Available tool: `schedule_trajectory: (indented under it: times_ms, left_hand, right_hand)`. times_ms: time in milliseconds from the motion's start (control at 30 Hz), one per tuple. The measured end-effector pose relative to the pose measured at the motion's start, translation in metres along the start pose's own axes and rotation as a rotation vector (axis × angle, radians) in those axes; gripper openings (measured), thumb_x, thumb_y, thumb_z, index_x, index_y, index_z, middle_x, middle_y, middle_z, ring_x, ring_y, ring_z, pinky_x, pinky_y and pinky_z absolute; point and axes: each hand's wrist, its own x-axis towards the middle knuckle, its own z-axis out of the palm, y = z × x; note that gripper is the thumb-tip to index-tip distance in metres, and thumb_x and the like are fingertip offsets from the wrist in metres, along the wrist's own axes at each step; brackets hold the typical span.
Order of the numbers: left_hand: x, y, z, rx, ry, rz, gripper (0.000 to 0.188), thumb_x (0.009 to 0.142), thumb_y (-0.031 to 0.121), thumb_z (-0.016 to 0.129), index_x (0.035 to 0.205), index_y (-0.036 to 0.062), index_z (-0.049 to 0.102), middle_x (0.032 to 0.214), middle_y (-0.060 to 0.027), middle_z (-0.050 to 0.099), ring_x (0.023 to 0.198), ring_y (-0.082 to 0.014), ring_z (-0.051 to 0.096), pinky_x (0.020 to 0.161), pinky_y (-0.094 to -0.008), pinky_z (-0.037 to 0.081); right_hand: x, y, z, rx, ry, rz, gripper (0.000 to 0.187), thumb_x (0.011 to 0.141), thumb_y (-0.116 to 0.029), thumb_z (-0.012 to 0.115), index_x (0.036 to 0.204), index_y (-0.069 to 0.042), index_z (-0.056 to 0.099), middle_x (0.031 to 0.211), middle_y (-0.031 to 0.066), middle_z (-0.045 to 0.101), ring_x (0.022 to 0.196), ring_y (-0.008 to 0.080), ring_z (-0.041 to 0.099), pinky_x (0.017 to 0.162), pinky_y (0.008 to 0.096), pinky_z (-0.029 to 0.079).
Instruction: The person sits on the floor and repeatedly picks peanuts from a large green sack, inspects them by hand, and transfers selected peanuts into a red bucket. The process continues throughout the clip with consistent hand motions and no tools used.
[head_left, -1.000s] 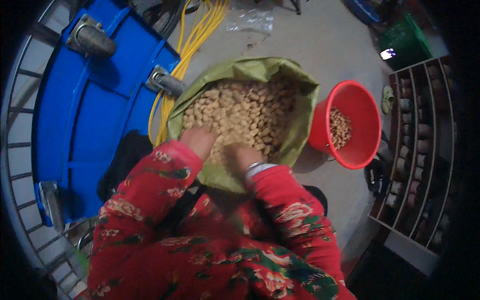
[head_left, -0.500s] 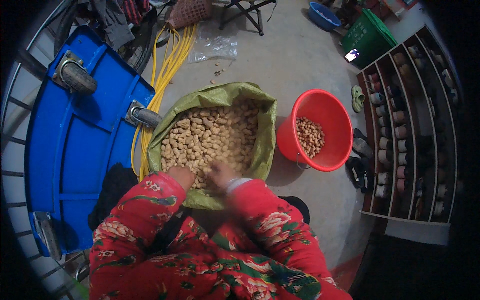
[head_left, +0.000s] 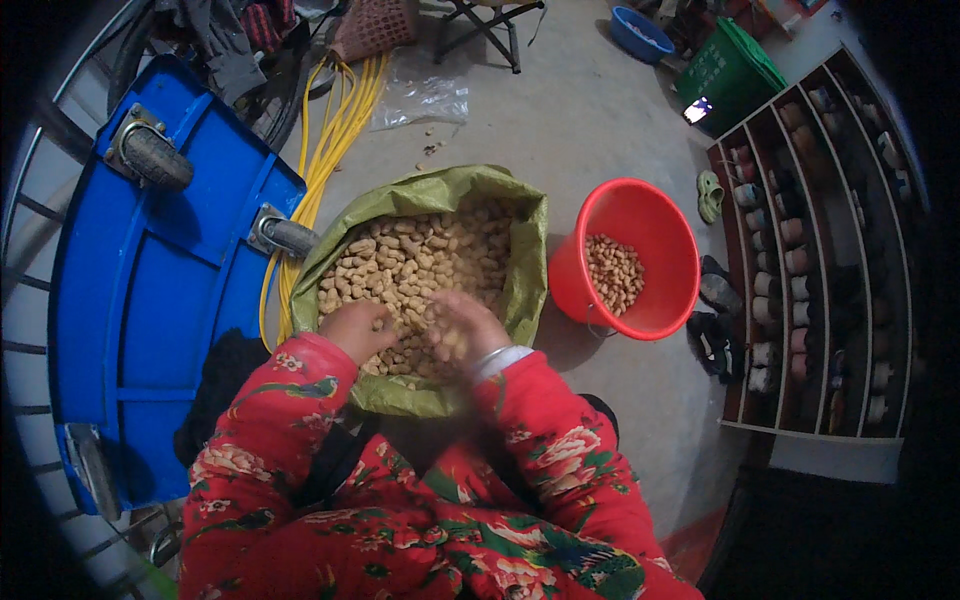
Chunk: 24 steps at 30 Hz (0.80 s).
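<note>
Station: a grey concrete floor (head_left: 560,120), one person working with both hands over an open sack.

The olive-green woven plastic sack (head_left: 400,397) stands on the floor directly in front of the person, its mouth spread wide and its rim turned unevenly outward. It contains a broad bed of tan, unshelled peanuts (head_left: 400,262), reaching below the rim.

The left hand (head_left: 362,332) is over the near left part of the peanuts, fingers curled inward and closed on a single tan peanut (head_left: 379,323) at the fingertips. The right hand (head_left: 465,325) is opposite it, over the near right part, fingers half bent and slightly apart. Peanuts show against these fingers; owing to blur, it cannot be told whether they are gripped. The two hands are near each other, not touching. Both forearms are in red, flower-patterned sleeves (head_left: 560,440); a pale cuff shows at the right wrist.

To the right of the sack, just beside it, stands a round red plastic bucket (head_left: 665,270) with a wire handle. Smaller brown pieces (head_left: 615,272) cover its bottom; their exact kind cannot be confirmed.

To the left, a blue platform cart (head_left: 180,260) is tipped up with its dark wheels exposed. A bundle of yellow cable (head_left: 328,160) runs between cart and sack. Beyond the sack lies a clear plastic bag (head_left: 425,102). On the far right stands a multi-tier shoe rack (head_left: 790,425) filled with footwear.
</note>
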Motion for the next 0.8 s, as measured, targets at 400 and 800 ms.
schedule_trajectory:
  times_ms: [400, 800]
  left_hand:
    - [0.003, 0.018, -0.027, -1.594, 0.040, -0.070, 0.012, 0.077, 0.021, 0.049, 0.071, 0.0111, 0.046, 0.064, -0.0047, 0.049, 0.057, -0.0132, 0.049, 0.040, -0.0201, 0.040]
    - [0.042, -0.031, 0.016, 0.143, 0.583, 0.055, 0.025, 0.069, 0.006, 0.047, 0.093, 0.0105, 0.055, 0.081, -0.0118, 0.051, 0.072, -0.0299, 0.052, 0.062, -0.0386, 0.043]
  right_hand:
    - [0.005, -0.005, 0.006, 0.044, 0.233, -0.008, 0.017, 0.076, -0.020, 0.055, 0.070, -0.008, 0.044, 0.055, 0.0028, 0.043, 0.041, 0.0132, 0.041, 0.031, 0.0247, 0.031]
    - [0.005, -0.003, -0.008, -0.075, 0.325, -0.041, 0.012, 0.076, -0.016, 0.053, 0.076, -0.006, 0.046, 0.057, 0.0039, 0.046, 0.040, 0.0127, 0.040, 0.031, 0.0246, 0.031]
